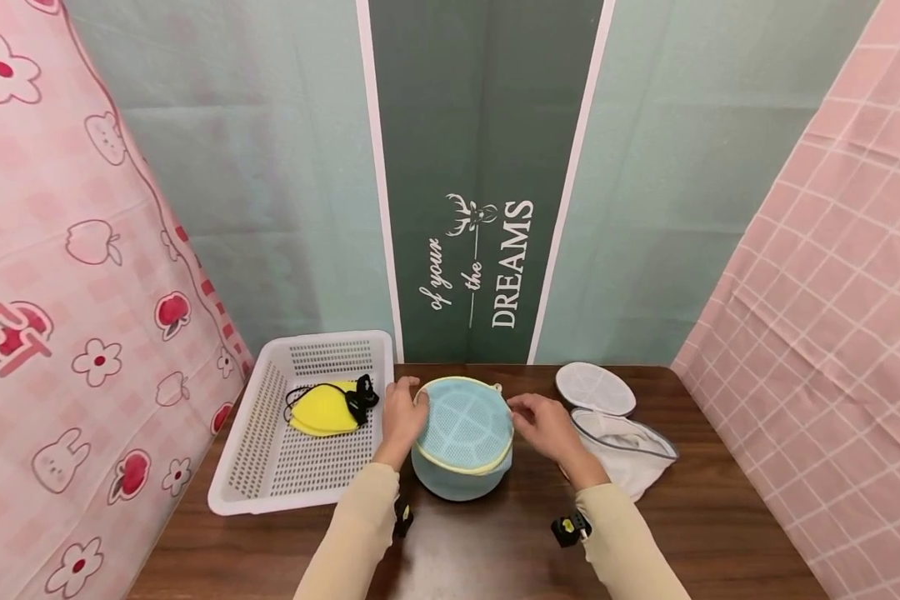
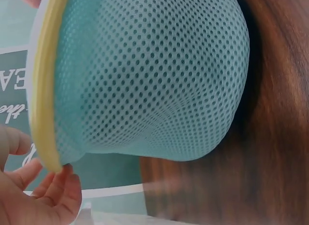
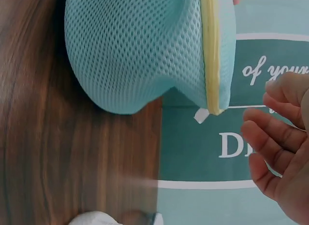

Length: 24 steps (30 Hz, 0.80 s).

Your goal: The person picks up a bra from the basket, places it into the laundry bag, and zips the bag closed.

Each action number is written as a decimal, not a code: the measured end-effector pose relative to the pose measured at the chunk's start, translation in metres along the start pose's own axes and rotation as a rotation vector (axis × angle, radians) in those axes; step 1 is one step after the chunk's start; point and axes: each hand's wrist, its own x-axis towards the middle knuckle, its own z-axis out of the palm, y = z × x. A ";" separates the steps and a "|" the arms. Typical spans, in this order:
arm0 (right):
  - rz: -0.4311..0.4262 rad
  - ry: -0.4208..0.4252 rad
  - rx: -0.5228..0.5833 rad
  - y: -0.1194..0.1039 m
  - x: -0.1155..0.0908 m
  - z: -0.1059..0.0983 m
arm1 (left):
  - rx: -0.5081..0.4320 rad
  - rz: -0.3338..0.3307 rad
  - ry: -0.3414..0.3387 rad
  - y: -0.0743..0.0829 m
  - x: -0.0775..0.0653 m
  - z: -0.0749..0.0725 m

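Observation:
A light-blue mesh laundry bag (image 1: 461, 425) with a yellow zipper rim (image 2: 44, 90) stands upright on the table, its round top facing up. At its left side, my left hand (image 1: 405, 417) pinches the rim between thumb and fingertips; the left wrist view shows these fingers (image 2: 58, 189) at the yellow edge. On the other side my right hand (image 1: 546, 425) is held near the rim with loosely bent fingers. The right wrist view shows a gap between those fingers (image 3: 270, 138) and the bag, with nothing in them. The bag's side dents inward below the rim.
A white plastic basket (image 1: 228, 467) on the left contains a yellow item (image 1: 326, 410) with black cords. To the right, a white mesh bag (image 1: 630, 458) with a grey rim lies partly open beside its round white lid (image 1: 595, 388). Fabric curtains stand behind the wooden table (image 1: 720, 517).

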 end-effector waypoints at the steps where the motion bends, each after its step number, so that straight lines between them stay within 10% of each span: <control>1: -0.016 -0.001 -0.029 0.000 -0.001 -0.002 | 0.018 0.016 0.001 0.000 -0.001 -0.002; 9: -0.075 -0.024 -0.191 0.006 -0.009 -0.013 | 0.130 0.072 -0.020 -0.009 0.002 -0.016; 24: -0.018 -0.043 -0.287 0.032 -0.023 -0.036 | 0.214 -0.039 -0.102 -0.028 0.005 -0.046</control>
